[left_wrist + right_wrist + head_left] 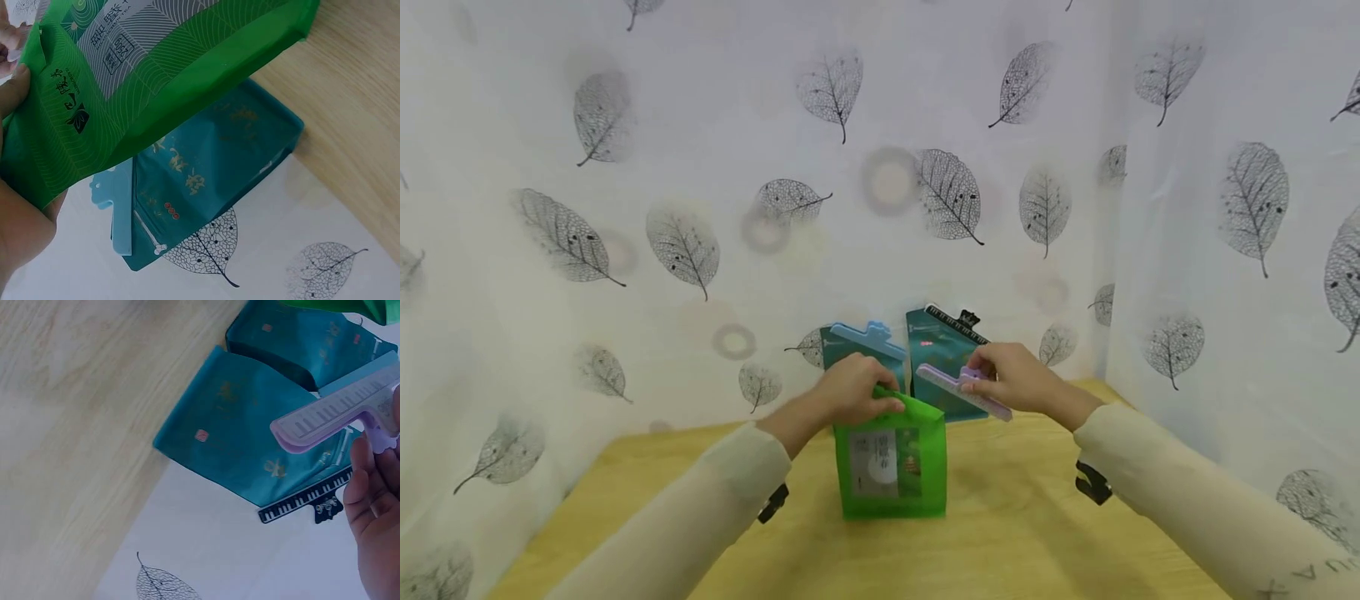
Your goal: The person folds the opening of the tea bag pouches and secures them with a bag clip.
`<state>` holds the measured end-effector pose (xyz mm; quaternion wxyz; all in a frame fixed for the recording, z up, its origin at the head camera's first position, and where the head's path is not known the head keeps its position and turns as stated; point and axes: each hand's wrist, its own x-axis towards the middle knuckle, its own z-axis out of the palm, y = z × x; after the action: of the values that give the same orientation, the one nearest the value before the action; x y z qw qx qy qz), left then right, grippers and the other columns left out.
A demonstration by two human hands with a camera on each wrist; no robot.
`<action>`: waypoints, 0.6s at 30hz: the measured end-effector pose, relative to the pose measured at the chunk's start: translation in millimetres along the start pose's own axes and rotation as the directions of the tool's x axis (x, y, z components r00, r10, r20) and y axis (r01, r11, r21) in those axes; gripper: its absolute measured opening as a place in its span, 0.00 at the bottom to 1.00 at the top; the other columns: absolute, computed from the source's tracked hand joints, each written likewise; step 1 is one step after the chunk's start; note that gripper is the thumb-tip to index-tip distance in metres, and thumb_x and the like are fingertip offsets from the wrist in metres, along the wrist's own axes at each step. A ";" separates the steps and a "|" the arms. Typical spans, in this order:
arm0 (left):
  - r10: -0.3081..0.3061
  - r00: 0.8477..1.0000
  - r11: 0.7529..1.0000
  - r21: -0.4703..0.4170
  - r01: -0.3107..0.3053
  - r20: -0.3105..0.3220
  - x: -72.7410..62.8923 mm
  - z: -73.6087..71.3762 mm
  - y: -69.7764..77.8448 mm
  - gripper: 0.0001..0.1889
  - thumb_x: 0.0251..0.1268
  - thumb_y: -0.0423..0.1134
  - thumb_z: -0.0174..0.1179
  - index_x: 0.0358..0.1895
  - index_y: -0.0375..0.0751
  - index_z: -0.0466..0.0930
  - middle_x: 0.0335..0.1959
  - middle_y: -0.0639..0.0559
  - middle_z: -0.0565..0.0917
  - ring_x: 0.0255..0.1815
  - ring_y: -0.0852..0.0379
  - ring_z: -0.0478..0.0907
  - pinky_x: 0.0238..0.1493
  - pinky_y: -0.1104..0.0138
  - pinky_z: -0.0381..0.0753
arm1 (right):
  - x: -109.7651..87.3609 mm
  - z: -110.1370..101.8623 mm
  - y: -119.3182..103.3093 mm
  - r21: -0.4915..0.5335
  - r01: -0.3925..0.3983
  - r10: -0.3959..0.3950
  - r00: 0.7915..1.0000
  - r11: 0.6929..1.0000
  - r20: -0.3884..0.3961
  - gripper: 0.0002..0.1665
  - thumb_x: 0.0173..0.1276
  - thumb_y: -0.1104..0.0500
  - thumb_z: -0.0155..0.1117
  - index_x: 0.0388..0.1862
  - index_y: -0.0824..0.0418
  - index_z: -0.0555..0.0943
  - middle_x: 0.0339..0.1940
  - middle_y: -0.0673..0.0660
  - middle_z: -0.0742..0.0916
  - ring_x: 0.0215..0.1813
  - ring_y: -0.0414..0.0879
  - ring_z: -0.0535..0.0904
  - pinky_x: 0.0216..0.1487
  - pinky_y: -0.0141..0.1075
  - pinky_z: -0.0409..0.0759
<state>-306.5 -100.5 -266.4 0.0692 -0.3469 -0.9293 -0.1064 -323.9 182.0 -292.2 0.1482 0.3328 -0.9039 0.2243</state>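
One green pouch (891,462), upright on the worktop (1022,517); left hand (850,390) pinches its folded top edge, fingers curled over it. One lilac sealing clip (964,392), held by its handle in the right hand (1011,379) just beside the pouch top, apparently not touching it. Two teal pouches (250,434) stand behind: one bears a blue clip (868,337), one a black piano-key clip (958,323). Pouch contents unseen.

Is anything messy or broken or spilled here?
Nothing looks spilled or broken. The green bag stands upright on the table, its top pinched by the left hand. The right hand holds a purple clip. Two teal bags lean on the curtain, already clipped.
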 end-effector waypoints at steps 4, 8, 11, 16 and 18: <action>-0.001 1.000 1.000 -0.009 0.001 -0.008 0.0 -2.4 -0.8 0.12 0.66 0.48 0.67 0.44 0.46 0.89 0.39 0.54 0.89 0.39 0.58 0.84 0.42 0.62 0.84 | 4.2 -7.3 -8.4 0.015 0.066 -0.066 0.997 0.998 -0.035 0.12 0.65 0.56 0.72 0.41 0.62 0.83 0.29 0.48 0.84 0.29 0.37 0.74 0.30 0.32 0.75; -0.013 1.000 1.000 -0.012 0.013 -0.005 -0.1 -2.7 -2.7 0.13 0.66 0.48 0.67 0.44 0.45 0.89 0.38 0.54 0.89 0.37 0.60 0.83 0.40 0.64 0.83 | 8.3 -9.3 -18.1 0.036 0.115 -0.113 0.993 0.993 -0.033 0.11 0.64 0.56 0.73 0.40 0.61 0.84 0.28 0.48 0.84 0.27 0.38 0.74 0.29 0.32 0.74; -0.023 1.000 0.999 -0.023 0.023 -0.009 1.5 -3.3 -3.2 0.12 0.65 0.48 0.68 0.43 0.44 0.89 0.34 0.55 0.88 0.32 0.62 0.79 0.35 0.67 0.80 | 11.5 -9.6 -24.8 0.040 0.134 -0.133 0.991 0.990 -0.032 0.10 0.62 0.56 0.74 0.38 0.59 0.84 0.27 0.47 0.83 0.26 0.38 0.73 0.28 0.32 0.73; -0.025 1.000 0.997 -0.067 0.025 0.011 3.2 -2.3 -2.5 0.11 0.62 0.47 0.70 0.40 0.43 0.89 0.29 0.57 0.86 0.26 0.63 0.73 0.29 0.72 0.74 | 13.0 -3.2 -33.1 0.068 0.121 -0.121 0.993 0.990 -0.010 0.07 0.61 0.57 0.74 0.34 0.55 0.83 0.25 0.45 0.83 0.24 0.36 0.71 0.26 0.32 0.71; -0.041 0.999 0.996 -0.080 0.043 0.031 1.8 -1.3 -2.7 0.10 0.61 0.46 0.71 0.38 0.43 0.88 0.27 0.58 0.85 0.26 0.63 0.73 0.28 0.72 0.73 | 14.2 1.7 -36.4 0.080 0.119 -0.120 0.993 0.990 0.008 0.07 0.62 0.57 0.74 0.34 0.55 0.83 0.26 0.45 0.84 0.25 0.35 0.73 0.27 0.31 0.73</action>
<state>-309.6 -101.6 -265.2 0.0392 -0.3313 -0.9323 -0.1399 -310.2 148.8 -276.5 0.1421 0.3934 -0.8736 0.2485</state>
